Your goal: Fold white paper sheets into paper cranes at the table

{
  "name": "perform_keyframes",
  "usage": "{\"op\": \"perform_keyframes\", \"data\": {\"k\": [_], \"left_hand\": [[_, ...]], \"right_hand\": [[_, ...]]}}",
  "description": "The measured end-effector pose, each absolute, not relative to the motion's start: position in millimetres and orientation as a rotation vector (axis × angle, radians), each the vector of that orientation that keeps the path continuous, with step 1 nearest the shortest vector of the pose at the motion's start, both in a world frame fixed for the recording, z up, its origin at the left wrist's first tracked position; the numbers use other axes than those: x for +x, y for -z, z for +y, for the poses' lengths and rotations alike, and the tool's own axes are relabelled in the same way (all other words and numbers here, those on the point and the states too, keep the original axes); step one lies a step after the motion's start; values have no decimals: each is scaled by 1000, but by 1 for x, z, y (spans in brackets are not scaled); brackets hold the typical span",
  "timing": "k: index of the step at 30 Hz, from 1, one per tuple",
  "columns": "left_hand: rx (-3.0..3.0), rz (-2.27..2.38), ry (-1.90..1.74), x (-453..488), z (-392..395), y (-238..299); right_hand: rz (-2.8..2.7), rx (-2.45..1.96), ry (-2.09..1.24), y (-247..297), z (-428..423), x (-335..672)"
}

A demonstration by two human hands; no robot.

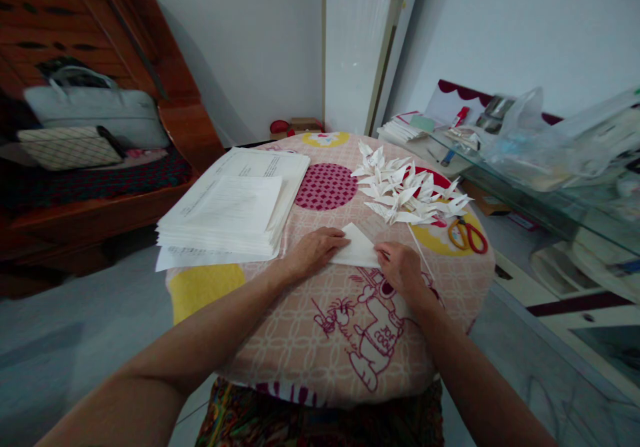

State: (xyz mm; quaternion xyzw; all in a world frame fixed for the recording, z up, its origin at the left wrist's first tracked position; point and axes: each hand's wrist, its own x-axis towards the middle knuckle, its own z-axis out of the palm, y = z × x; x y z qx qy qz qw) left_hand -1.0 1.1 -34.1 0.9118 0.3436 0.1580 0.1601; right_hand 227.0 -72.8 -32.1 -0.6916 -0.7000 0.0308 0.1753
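Observation:
A folded white sheet of paper [356,248], roughly triangular at its top, lies on the cloth-covered round table between my hands. My left hand [317,250] grips its left edge, fingers together. At the right corner, my right hand [400,263] pinches the same paper between thumb and fingers. Just behind it, partly covered, is a printed sheet [375,225]. Several folded paper cranes [400,190] are clustered beyond my right hand. To the left of my left hand stands a thick stack of printed paper [235,200].
Scissors [467,235] with orange and red handles lie near the table's right edge. A glass-topped cabinet [550,197] with plastic bags [520,133] stands close on the right. At left is a wooden bench [185,127] with bags on it.

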Motion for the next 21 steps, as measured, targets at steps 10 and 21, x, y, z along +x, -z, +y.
{"op": "perform_keyframes", "data": {"k": [10, 21], "left_hand": [[2739, 1037, -213, 6, -16, 21], [2776, 943, -361, 6, -11, 33]], "right_hand": [[-2032, -2052, 105, 28, -82, 240], [-2053, -1752, -320, 4, -72, 187]]}}
